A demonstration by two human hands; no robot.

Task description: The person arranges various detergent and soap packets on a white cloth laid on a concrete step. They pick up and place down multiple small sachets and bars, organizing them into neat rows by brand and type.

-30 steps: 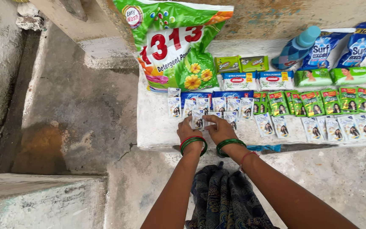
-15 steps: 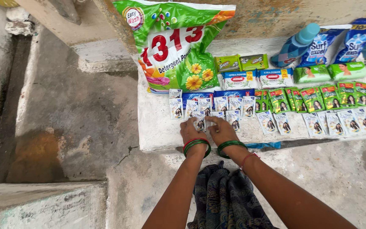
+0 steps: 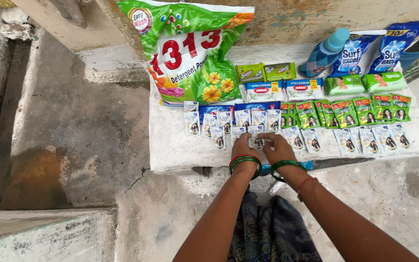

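Both my left hand (image 3: 245, 148) and right hand (image 3: 277, 148) pinch one small glossy white sachet (image 3: 256, 137) between them on the rough whitewashed slab (image 3: 170, 148). Flat sachet rows (image 3: 364, 138) run rightward; beyond, a crinkly green detergent bag (image 3: 190, 53).

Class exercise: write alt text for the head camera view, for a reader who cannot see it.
Both hands, left hand and right hand, touch a small white sachet in rows of sachets on a white slab. A big green detergent bag stands behind.
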